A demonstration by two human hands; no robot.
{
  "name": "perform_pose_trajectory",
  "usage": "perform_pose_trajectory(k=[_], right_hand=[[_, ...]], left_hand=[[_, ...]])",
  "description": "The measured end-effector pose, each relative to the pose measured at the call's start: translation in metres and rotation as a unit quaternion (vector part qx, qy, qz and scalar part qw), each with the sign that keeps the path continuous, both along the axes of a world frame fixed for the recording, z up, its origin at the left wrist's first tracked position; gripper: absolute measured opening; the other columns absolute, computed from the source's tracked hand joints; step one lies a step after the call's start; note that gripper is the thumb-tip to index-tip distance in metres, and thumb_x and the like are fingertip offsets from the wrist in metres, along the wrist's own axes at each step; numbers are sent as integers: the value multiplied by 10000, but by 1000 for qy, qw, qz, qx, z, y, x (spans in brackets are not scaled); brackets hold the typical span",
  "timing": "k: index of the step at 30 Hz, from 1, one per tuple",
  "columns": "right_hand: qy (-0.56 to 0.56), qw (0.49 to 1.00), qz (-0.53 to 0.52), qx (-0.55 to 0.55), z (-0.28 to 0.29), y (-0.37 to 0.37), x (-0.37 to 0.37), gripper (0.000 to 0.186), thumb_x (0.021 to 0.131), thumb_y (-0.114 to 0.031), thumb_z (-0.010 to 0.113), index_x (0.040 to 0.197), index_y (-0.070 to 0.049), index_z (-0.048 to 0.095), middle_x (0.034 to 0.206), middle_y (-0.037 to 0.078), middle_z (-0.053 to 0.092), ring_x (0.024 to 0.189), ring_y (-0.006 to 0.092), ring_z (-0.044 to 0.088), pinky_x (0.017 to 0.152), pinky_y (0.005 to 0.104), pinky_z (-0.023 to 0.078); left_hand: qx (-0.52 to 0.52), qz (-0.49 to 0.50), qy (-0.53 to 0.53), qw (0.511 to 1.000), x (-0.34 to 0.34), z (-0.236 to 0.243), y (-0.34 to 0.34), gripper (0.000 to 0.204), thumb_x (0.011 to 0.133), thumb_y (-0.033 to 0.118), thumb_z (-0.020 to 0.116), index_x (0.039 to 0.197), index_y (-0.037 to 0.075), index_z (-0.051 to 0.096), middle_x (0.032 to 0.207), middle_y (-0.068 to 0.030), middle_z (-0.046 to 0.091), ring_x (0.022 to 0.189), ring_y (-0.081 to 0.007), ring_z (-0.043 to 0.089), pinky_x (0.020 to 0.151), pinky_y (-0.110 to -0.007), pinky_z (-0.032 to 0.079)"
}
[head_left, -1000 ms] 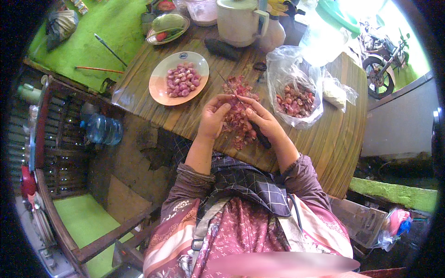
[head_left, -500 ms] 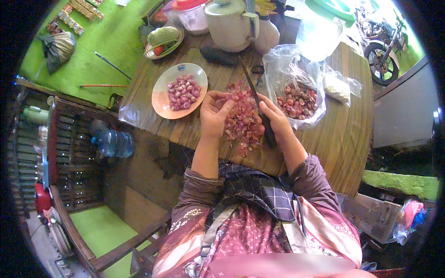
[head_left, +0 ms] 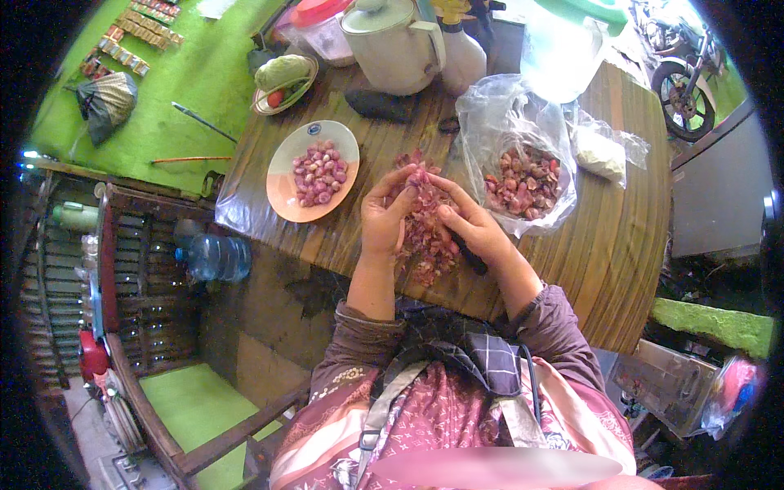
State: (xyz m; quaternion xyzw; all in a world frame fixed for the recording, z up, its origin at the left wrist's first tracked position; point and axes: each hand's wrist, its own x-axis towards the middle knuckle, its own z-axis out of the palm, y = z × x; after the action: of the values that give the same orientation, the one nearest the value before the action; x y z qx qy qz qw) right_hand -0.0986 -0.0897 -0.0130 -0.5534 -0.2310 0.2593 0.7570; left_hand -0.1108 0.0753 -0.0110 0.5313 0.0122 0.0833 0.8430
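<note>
Above the pile of papery shallot skins (head_left: 433, 260), my two hands meet at their fingertips. My left hand (head_left: 384, 219) pinches a small pink shallot (head_left: 419, 175). The fingers and thumb of my right hand (head_left: 482, 232) reach to the same shallot. A knife's dark handle (head_left: 471, 256) sticks out below the right palm, held by the curled lower fingers; its blade is hardly visible. To the left, a white and peach plate (head_left: 282, 200) holds peeled shallots (head_left: 318, 173). On the right, unpeeled shallots (head_left: 523, 184) sit in an open clear plastic bag (head_left: 482, 106).
Behind stand a large pale lidded jug (head_left: 392, 53), a dark oblong object (head_left: 380, 104) and a basket (head_left: 306, 86) of vegetables. A bag of white stuff (head_left: 600, 155) lies at the right on the wooden table (head_left: 616, 245). A blue water bottle (head_left: 216, 256) is lower left.
My right hand has turned and come in to the left hand, so its fingertips now reach the shallot. The knife blade, upright before, has swung out of sight. The view has shifted slightly.
</note>
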Motion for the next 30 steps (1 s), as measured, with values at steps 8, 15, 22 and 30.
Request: perform_pose_trajectory(k=[8,15,22,30], right_hand=[[-142,983,-56,-105,1,7,-5,499,907,-287,471,1354,-140,306,712,7,512,583,83,468,576,238,386],[-143,978,-53,-143,10,7,-8,473,886,-251,487,1327,-163,342,1139,138,569,898,301,608,775,352,453],[-200,957,-146,-151,3,18,-15,430,876,-218,502,1289,-162,396,1040,197,589,936,377,583,780,390,453],[68,996,-60,-5,-3,13,-10,385,906,-251,480,1269,-131,440,843,32,597,626,76,511,588,220,430]], left_hand=[[-15,0,0,1000,-2,-7,6,241,782,-39,574,1022,-26,593,979,-71,609,859,-123,575,742,-242,472],[21,27,9,999,-8,-3,6,276,750,-68,518,1019,-52,575,1014,-116,593,891,-173,584,795,-289,484],[-34,40,6,999,-10,-5,-2,268,753,-60,521,1014,-49,582,964,-75,606,844,-129,580,734,-246,464],[-39,35,21,998,-7,-7,-1,264,770,-77,526,1026,-39,578,976,-79,606,864,-134,580,773,-255,464]])
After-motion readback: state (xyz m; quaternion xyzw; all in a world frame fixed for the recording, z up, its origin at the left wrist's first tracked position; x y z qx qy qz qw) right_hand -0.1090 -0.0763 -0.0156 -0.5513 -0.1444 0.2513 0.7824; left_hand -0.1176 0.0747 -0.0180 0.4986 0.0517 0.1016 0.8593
